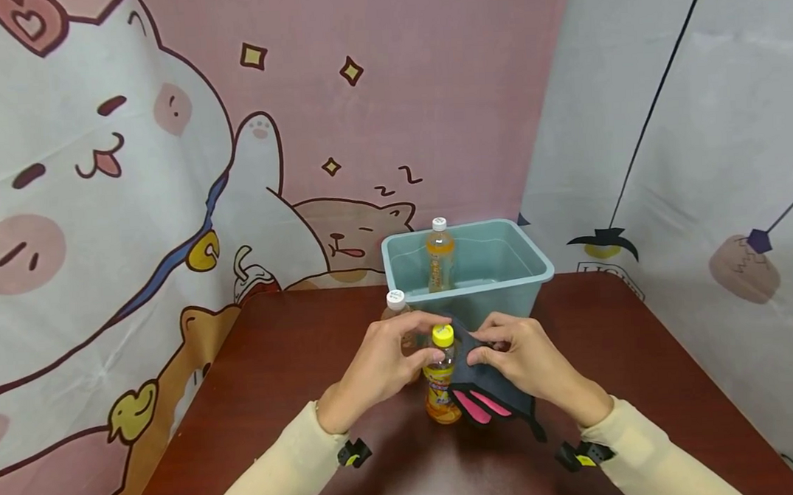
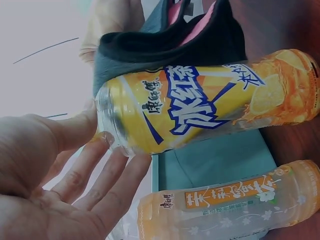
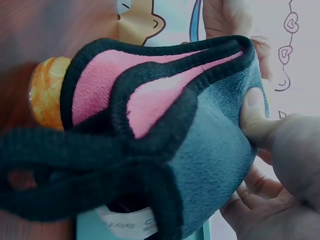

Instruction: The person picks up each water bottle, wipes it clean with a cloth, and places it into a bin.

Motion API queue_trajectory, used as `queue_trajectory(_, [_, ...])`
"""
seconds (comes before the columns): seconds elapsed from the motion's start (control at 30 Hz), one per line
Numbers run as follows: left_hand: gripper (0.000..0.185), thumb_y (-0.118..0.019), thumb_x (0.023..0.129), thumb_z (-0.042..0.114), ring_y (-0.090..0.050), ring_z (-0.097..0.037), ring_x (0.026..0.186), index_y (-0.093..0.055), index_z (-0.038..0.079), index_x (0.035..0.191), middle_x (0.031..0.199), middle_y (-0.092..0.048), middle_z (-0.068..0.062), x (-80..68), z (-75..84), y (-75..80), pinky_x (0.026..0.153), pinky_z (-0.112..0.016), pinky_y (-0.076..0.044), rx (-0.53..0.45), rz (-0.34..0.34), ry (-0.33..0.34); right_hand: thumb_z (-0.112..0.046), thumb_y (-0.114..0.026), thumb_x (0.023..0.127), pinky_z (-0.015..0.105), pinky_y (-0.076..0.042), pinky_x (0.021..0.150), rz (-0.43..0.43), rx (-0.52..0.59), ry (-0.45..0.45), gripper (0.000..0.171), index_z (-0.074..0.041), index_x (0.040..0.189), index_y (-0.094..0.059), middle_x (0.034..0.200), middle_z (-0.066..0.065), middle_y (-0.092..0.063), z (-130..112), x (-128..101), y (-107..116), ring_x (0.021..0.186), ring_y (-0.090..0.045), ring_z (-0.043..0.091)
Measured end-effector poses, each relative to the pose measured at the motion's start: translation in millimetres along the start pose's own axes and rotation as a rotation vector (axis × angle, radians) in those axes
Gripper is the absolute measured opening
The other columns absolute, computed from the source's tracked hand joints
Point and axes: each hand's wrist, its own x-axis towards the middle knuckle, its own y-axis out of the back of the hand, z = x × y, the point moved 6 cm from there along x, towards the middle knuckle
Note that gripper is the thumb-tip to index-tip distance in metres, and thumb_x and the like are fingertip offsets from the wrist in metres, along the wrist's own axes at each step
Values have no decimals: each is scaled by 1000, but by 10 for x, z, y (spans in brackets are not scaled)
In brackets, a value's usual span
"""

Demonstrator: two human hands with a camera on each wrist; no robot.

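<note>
A yellow-capped bottle (image 1: 442,382) with a yellow label (image 2: 210,105) stands on the brown table (image 1: 277,400). My left hand (image 1: 422,344) holds it near the neck, with the thumb and fingers (image 2: 107,165) on its shoulder. My right hand (image 1: 482,351) pinches a grey fleece cloth (image 1: 492,391) with pink patches, and its thumb (image 3: 254,116) presses on the fabric (image 3: 210,155). The cloth lies against the bottle's right side. The bottle's orange base (image 3: 45,92) peeks out from behind the cloth in the right wrist view.
A second bottle (image 1: 396,306) with a white cap stands just behind my left hand, also seen in the left wrist view (image 2: 230,205). A teal plastic bin (image 1: 517,268) at the table's far edge holds one upright white-capped bottle (image 1: 440,254). Printed curtains hang behind the table.
</note>
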Motion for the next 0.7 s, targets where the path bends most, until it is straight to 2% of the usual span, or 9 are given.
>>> queue_trajectory(0.17, [49,-95,98,13,-82,-21,111,-81,20,145,137,-86,2,2,-2,3,94,-44,-72,-7,-3,4,-15,-97,92,21,-52,60,-67,-5,4,26,-8,117,-93,93,-12,-75,132,-57,-83,70,-54,-5])
queue_trajectory(0.37, [49,-94,99,12,-81,-17,119,-80,17,146,139,-86,0,2,2,-2,104,-49,-71,-2,-7,-6,-20,-98,92,20,-52,61,-147,-4,-18,25,-14,116,-94,90,-13,-72,284,-120,-212,70,-55,-4])
queue_trajectory(0.53, [48,-93,100,13,-83,-21,118,-79,19,146,135,-87,1,2,13,0,102,-46,-71,9,2,-30,-23,-98,93,20,-54,63,-223,-30,-19,25,-12,114,-94,92,-10,-74,333,-153,-314,75,-57,-5])
queue_trajectory(0.7, [49,-93,100,12,-84,-24,116,-79,17,146,132,-87,-1,-3,23,-2,100,-52,-72,0,7,-48,-23,-98,93,20,-54,62,-298,-64,-32,23,-10,111,-94,91,-7,-74,403,-186,-450,74,-57,-6])
